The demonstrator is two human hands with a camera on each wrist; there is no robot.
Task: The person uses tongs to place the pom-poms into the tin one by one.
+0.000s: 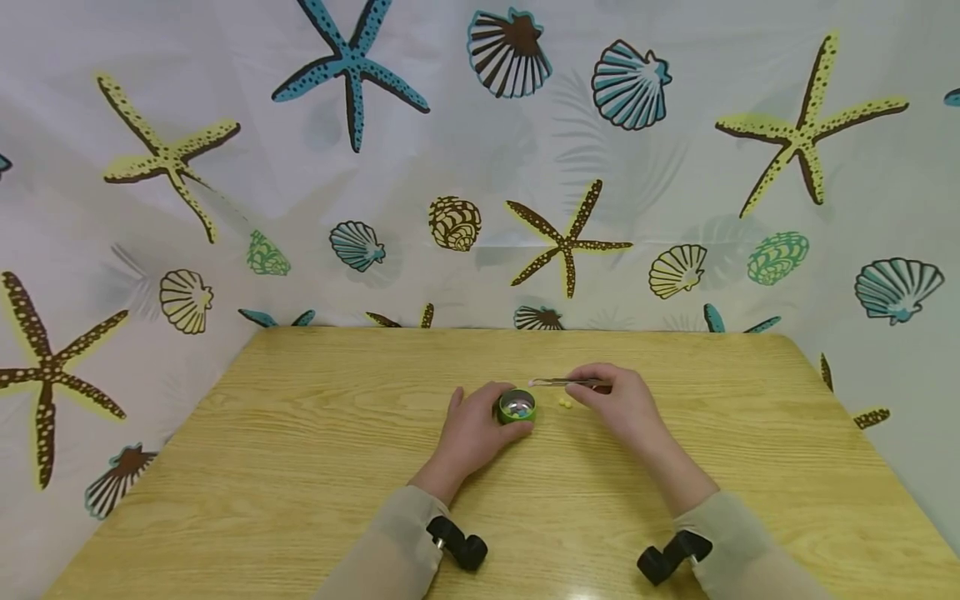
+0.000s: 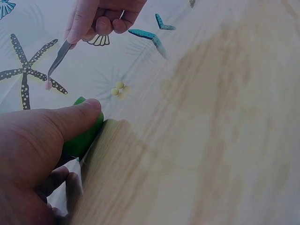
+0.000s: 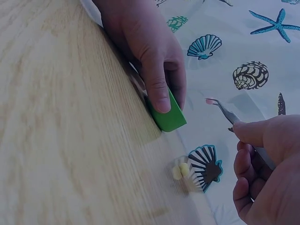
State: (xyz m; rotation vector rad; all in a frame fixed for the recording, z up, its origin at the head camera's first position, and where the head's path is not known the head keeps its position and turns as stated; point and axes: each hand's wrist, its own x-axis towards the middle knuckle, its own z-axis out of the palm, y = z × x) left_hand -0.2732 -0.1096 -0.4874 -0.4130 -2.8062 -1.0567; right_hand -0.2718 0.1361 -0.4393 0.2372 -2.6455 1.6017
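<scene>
My left hand [image 1: 472, 429] grips a small round green tin [image 1: 517, 421] that stands on the table, thumb on the near side and fingers round the far side. Small coloured pieces [image 1: 516, 411] lie inside its shiny bottom. In my right hand [image 1: 622, 404] a pair of bent-tip metal tweezers [image 1: 553, 382] is pinched between thumb and fingers. Their tips hold a tiny pink bead [image 3: 209, 101], up and just right of the tin. Below the tweezers, a few yellow beads [image 1: 565, 402] sit together on the tabletop, apart from the tin.
The wooden table [image 1: 337, 433] spreads out around both hands. Behind it and along its sides hangs a white cloth [image 1: 465, 292] printed with starfish and shells. Black camera mounts [image 1: 459, 543] are on both wrists, over beige sleeves.
</scene>
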